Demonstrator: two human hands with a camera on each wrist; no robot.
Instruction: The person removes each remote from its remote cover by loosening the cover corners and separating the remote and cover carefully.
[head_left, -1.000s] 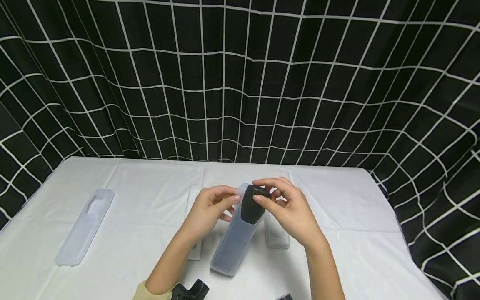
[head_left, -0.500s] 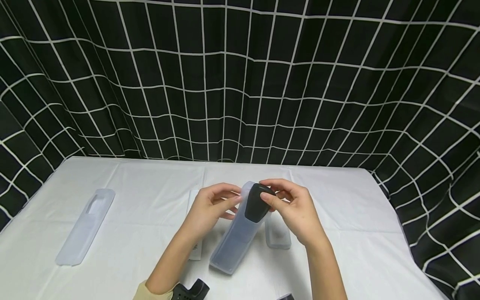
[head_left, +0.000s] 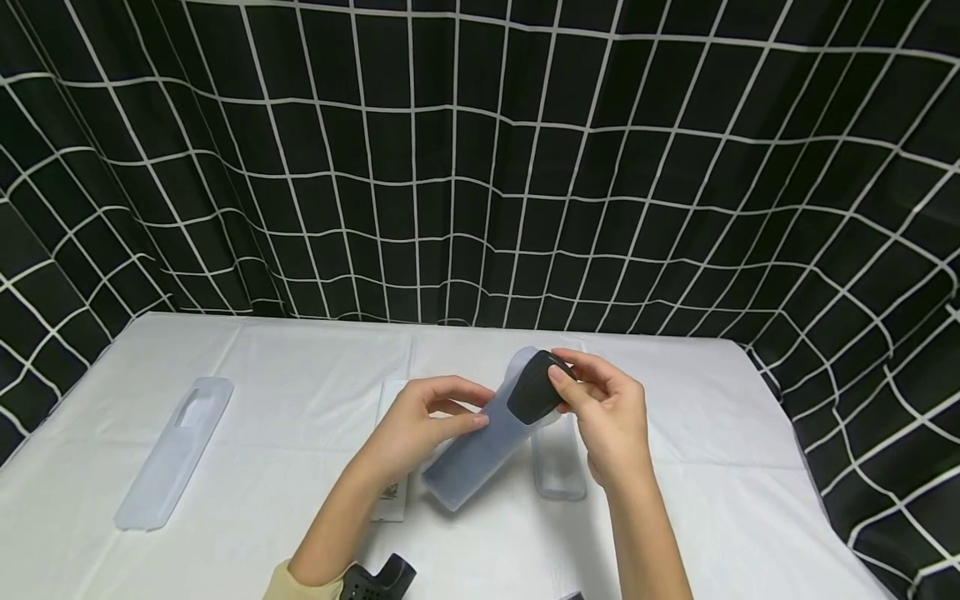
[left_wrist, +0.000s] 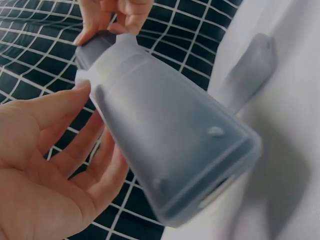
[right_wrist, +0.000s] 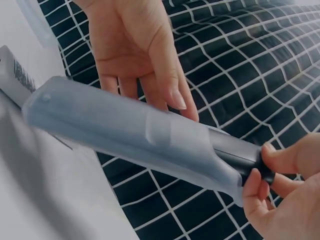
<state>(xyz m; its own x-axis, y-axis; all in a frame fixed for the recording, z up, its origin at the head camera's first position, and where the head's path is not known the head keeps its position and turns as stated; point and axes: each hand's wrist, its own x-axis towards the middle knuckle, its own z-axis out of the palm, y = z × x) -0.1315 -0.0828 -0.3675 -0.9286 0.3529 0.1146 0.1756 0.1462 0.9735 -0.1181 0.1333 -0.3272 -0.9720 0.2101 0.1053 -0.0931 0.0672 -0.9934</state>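
Observation:
A black remote control (head_left: 537,389) lies mostly inside a translucent silicone cover (head_left: 480,450), held tilted above the table. Its dark rounded end sticks out of the cover's mouth. My right hand (head_left: 611,412) pinches that end between thumb and fingers. At the cover's near side is my left hand (head_left: 420,433), fingers relaxed, thumb by the edge. In the left wrist view, the closed end of the cover (left_wrist: 175,130) faces the camera. The right wrist view shows the left hand (right_wrist: 135,55) beside the cover (right_wrist: 125,122), some fingertips hidden behind it.
Another translucent cover with an oval cut-out (head_left: 176,454) lies at the left of the white table (head_left: 285,417). A smaller clear case (head_left: 558,458) lies behind the right hand, and a white box (head_left: 390,500) by the left wrist. A black grid curtain (head_left: 450,167) hangs behind.
The right hand has moved right, carrying the remote control and cover, which now lean further over. The left hand has slid down from the cover's mouth along its side.

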